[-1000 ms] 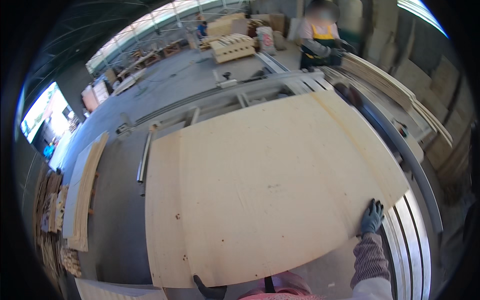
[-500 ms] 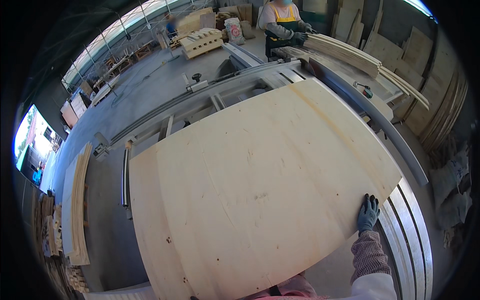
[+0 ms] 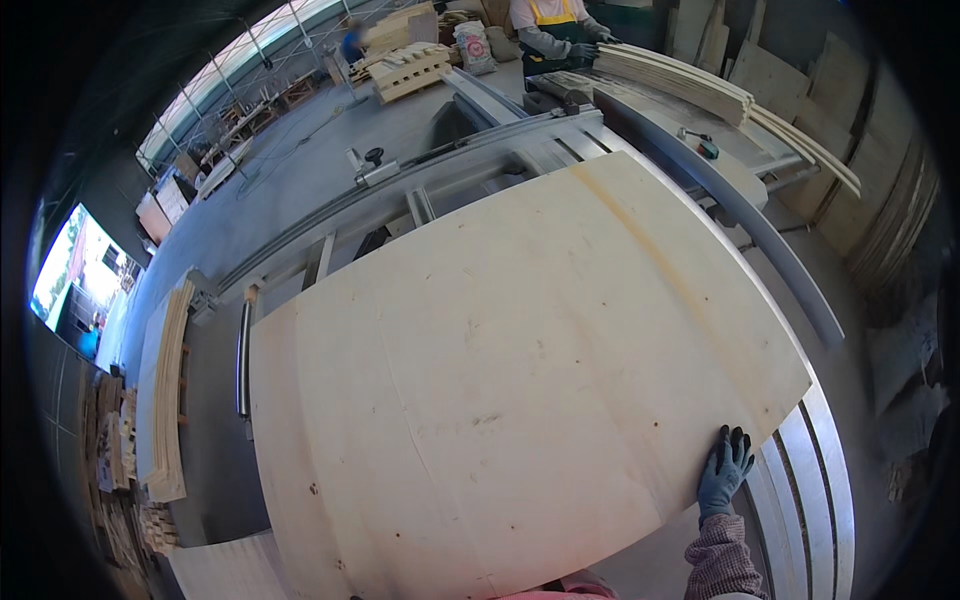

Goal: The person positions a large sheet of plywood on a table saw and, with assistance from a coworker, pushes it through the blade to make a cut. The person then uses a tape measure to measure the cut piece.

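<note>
A large pale plywood sheet lies flat over a sliding-table saw machine, its near edge close to my body. My right hand, in a blue-grey glove with dark fingertips, rests on the sheet's near right corner area. Its fingers stretch forward, open and flat on the wood, gripping nothing. Beside it, the slotted metal table shows past the sheet's right edge. My left hand does not show; there is only a dark speck at the lower edge that I cannot make out.
Behind the sheet runs a metal frame with a stop. A long grey guard stands on the right. Beyond it, a person in gloves stands by stacked boards. Panels and a roller are at left.
The view has shifted slightly, lowering the sheet's right corner in the picture. My right hand has slid a little nearer to me along the sheet and stays flat.
</note>
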### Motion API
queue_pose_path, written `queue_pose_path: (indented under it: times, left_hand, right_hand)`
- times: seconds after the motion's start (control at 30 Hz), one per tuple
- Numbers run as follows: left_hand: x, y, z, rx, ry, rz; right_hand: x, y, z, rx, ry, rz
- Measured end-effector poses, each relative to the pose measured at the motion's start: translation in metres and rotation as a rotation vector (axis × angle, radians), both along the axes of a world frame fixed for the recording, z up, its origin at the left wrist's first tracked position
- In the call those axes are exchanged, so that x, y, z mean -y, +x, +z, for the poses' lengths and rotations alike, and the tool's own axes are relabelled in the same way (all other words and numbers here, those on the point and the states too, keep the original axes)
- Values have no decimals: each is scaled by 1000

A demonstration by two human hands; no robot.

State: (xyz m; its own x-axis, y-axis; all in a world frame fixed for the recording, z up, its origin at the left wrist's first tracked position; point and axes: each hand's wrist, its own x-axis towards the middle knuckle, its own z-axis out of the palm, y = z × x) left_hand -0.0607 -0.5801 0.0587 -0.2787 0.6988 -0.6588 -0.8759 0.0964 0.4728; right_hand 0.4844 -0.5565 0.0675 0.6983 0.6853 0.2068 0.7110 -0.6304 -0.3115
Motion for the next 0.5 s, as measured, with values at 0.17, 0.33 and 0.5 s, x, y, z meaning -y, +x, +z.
queue_pose_path:
  times: [0.17, 0.33, 0.5]
  left_hand:
    - [-2, 8, 4, 2, -22, 19]
    - [-2, 13, 0, 2, -55, 24]
    - [8, 13, -3, 15, -66, 17]
  right_hand:
    - [2, 10, 0, -22, -1, 12]
    - [-5, 39, 4, 0, 26, 9]
    - [-17, 61, 5, 11, 67, -3]
